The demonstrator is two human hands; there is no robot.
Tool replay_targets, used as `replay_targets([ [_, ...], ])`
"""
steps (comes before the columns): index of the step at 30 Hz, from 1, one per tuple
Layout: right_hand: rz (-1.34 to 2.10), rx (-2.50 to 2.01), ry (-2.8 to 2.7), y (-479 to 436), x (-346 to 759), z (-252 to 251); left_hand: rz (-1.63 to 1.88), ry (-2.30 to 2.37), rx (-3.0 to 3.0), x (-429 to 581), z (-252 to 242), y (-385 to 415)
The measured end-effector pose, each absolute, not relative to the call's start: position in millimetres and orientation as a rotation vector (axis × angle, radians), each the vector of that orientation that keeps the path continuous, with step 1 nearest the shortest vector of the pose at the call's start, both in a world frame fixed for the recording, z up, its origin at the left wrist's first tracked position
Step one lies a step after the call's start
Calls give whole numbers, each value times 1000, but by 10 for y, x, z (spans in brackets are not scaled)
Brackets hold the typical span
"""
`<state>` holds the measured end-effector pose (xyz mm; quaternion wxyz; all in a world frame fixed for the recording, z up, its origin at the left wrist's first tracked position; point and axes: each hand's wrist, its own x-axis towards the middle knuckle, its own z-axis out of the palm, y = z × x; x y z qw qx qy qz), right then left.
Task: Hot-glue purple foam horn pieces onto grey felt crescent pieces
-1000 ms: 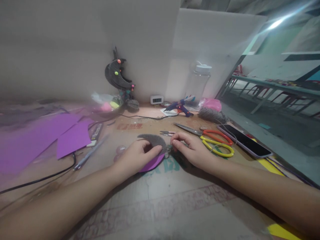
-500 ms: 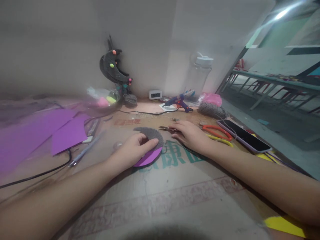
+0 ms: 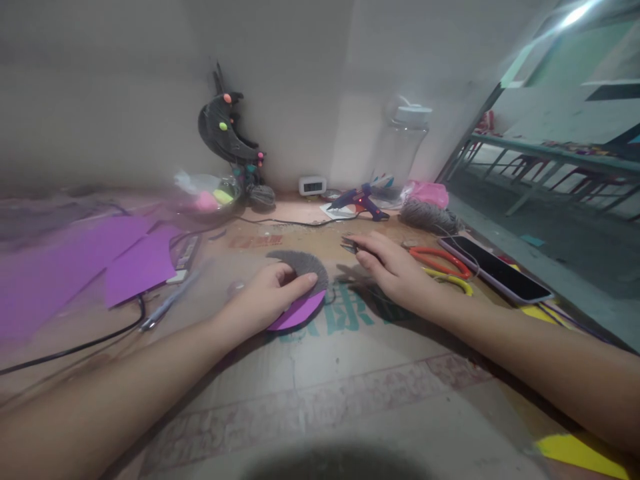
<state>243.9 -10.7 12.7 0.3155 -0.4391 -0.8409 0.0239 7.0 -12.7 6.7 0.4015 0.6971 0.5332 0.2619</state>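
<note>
My left hand point(image 3: 275, 293) grips a crescent moon shape, its purple card point(image 3: 303, 311) partly wound with grey yarn point(image 3: 311, 267). The thumb presses on the yarn from above, and the fingers are partly hidden. My right hand point(image 3: 395, 267) is closed around small metal snips point(image 3: 349, 245), whose pointed blades stick out past the fingertips toward the left. They are raised a little over the table, and their shadow falls below. A grey yarn ball point(image 3: 430, 217) lies behind my right hand, with a strand running from it.
Orange handles point(image 3: 440, 260) and a yellow handle point(image 3: 453, 280) lie beside a phone point(image 3: 495, 269). A glue gun point(image 3: 361, 201), a clock point(image 3: 313, 186) and a clear bottle point(image 3: 403, 153) stand behind. Purple sheets point(image 3: 140, 263) lie left, near a pen point(image 3: 167, 303). A dark crescent ornament point(image 3: 220, 130) stands against the wall.
My right hand has lifted the snips off the table and moved slightly right and back. My left hand still holds the crescent in the same place.
</note>
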Motion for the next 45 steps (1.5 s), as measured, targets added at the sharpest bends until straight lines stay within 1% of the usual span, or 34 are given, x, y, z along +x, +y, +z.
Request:
replay_targets([
  [5,-60,-982,-2437,-283,2377,128,676,1354,1795,58,67,-128],
  [8,-152,-940,-2453,-291,2368,113,685,1366,1795,60,71,-131],
  [12,-185,-954,-2455,-273,2367,117,687,1363,1747,62,78,-133],
  [21,-170,-964,-2469,-261,2353,104,675,1346,1650,56,103,-135],
  [31,-100,-948,-2481,-253,2348,118,708,1183,1519,38,56,-114],
  [38,-147,-890,-2450,-253,2370,104,674,1242,1606,32,96,-119],
  [45,-13,-1076,-2341,-207,2401,89,695,1217,1539,36,86,-138],
])
